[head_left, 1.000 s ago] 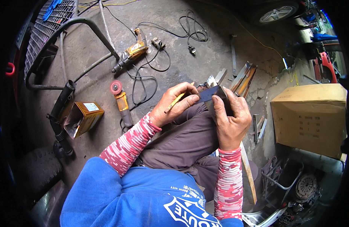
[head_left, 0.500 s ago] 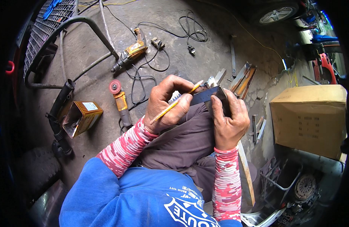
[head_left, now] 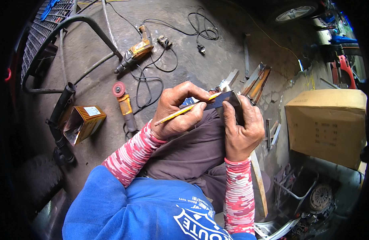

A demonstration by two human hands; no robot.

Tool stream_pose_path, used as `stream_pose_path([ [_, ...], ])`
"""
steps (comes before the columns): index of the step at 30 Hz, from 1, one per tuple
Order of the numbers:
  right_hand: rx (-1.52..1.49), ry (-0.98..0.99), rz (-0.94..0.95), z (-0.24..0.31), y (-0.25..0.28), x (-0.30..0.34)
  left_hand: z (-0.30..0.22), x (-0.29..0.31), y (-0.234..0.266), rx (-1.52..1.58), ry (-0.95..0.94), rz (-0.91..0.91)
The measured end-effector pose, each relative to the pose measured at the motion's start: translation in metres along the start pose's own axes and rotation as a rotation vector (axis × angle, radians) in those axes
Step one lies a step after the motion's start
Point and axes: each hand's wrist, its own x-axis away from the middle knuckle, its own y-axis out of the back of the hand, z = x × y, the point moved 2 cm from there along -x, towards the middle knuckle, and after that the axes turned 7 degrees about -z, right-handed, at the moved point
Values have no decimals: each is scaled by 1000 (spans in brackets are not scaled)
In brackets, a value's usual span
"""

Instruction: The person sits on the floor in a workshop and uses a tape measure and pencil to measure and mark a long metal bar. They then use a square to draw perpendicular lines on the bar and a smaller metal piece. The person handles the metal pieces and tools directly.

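My left hand point(head_left: 179, 107) pinches a yellow pencil point(head_left: 173, 116), slanted with its upper end over a dark flat metal piece point(head_left: 219, 100). That piece has a straight edge and a squared, thicker end; its exact kind is unclear. Fingers and thumb of my right hand point(head_left: 244, 130) grip the thicker end. A long metal bar point(head_left: 259, 188) shows below my right wrist, and a grey metal end point(head_left: 231, 77) sticks out beyond the hands. Whether these two are one bar is hidden by my right hand. My bent leg in dark trousers point(head_left: 188, 146) is beneath the hands.
An angle grinder point(head_left: 126, 106) and a yellow drill point(head_left: 138, 50) lie on the floor with cords. At left are an open tin point(head_left: 85, 122) and a tubular frame point(head_left: 97, 30). Metal pieces point(head_left: 257, 82) lie ahead; a cardboard box point(head_left: 326, 126) stands at right.
The pencil's upper end has dropped closer to the dark metal piece, and the pencil lies at a flatter slant. My right hand keeps its grip. The view has shifted slightly.
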Motion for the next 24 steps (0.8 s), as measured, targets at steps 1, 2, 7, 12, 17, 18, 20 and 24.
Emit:
stream_pose_path([
  [1, 3, -6, 1, 0, 0, 0, 1, 0, 0, -6, 8, 5],
  [2, 5, -7, -5, -1, -1, 0, 2, -1, 0, -6, -8, 4],
  [7, -1, -10, -24, -4, -3, 1, 5, -3, 7, -82, 10, 71],
  [12, 25, -12, -31, -6, -2, 1, 0, -3, 21, -439, 2, 208],
  [17, 20, 0, -33, -4, -1, 3, -3, 1, 19, -73, 171, 62],
  [18, 14, -8, -33, -4, -2, 3, -1, -1, 15, -31, 139, 68],
  [20, 8, -20, -38, -3, -2, 3, 2, -8, 10, 6, 63, 99],
  [24, 11, -31, -42, -4, -3, 1, 10, -13, 1, 2, 40, 97],
])
